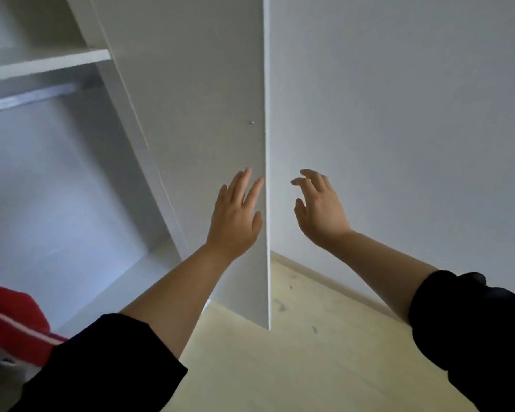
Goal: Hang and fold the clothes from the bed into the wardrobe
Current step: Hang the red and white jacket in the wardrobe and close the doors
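Reaching forward, the left hand (235,215) lies with straight, slightly spread fingers on the inner face of the open white panel door (197,114) of the white wardrobe (57,188), close to the door's outer edge. It seems to touch the panel, though blur leaves the contact uncertain. The right hand (320,209) hovers on the other side of that edge, fingers loosely curled and holding nothing, in front of the pale grey wall (399,114). Inside the wardrobe a white shelf (42,65) sits above a metal hanging rail (27,99). A red garment with a white stripe (12,319) shows at the lower left, near the wardrobe's base. Black sleeves (107,367) bunch near both elbows above the pale wooden floor (280,367).
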The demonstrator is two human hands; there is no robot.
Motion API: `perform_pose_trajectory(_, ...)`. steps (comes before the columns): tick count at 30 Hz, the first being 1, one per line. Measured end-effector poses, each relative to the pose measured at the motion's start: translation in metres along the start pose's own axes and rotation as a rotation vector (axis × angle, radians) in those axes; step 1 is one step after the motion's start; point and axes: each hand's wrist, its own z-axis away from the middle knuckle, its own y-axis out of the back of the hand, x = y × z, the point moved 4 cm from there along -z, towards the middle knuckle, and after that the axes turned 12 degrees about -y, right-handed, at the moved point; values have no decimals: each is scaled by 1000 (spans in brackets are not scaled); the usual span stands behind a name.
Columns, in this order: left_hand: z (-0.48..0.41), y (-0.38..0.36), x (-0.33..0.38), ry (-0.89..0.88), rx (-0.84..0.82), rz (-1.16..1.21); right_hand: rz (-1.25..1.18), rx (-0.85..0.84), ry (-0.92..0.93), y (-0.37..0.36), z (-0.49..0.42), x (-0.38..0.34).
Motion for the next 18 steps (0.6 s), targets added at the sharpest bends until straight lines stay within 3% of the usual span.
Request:
perform_pose_trajectory(10,-103,-83,259,-307,-39,126,268,129,-340,145,96,239)
perform_pose_trajectory(18,-170,-172,398,-434,-142,158,412,187,-536,215,133,381)
